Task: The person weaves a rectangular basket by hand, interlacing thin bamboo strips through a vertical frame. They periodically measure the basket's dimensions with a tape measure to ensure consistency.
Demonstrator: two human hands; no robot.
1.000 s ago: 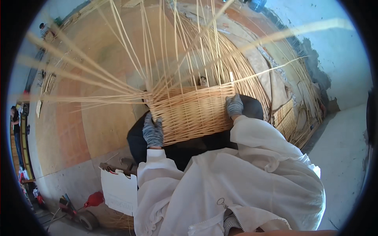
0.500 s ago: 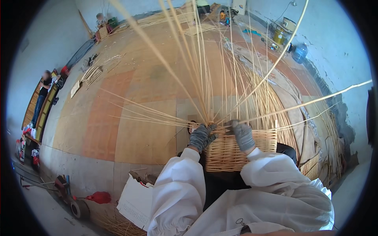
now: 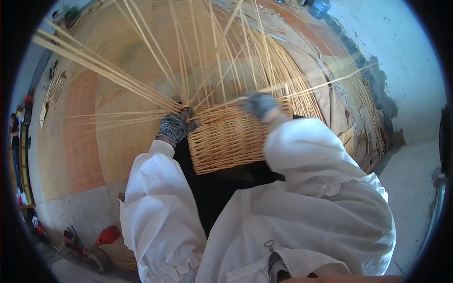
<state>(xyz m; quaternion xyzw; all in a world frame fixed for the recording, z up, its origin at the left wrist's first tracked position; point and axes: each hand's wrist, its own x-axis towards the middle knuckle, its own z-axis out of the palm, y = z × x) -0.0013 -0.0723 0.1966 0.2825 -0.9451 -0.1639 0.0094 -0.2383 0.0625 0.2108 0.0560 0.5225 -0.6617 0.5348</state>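
Note:
A rectangular woven wicker basket panel (image 3: 226, 141) rests tilted against my black-clad lap, with long uncut willow rods (image 3: 118, 73) fanning out from its upper edge. My left hand (image 3: 174, 126), in a grey striped knit glove, is closed round the panel's upper left corner, where a bundle of rods comes together. At the upper edge, right of the middle, is my gloved right hand (image 3: 261, 106). Motion smears its fingers, and a pale rod passes right beside them. Whether that hand grips the rod does not show. White sleeves cover both arms.
A thick heap of loose willow rods (image 3: 302, 85) lies beyond the panel to the right, by a crumpled cloth sheet (image 3: 325, 80). A blue water jug (image 3: 319, 8) stands near the wall. At the lower left lie a red object (image 3: 108, 235) and a wheel (image 3: 96, 259).
The view has turned, so panel and hands sit further left and higher. My right hand has moved rightward along the upper edge, away from the left hand, which keeps its hold at the corner.

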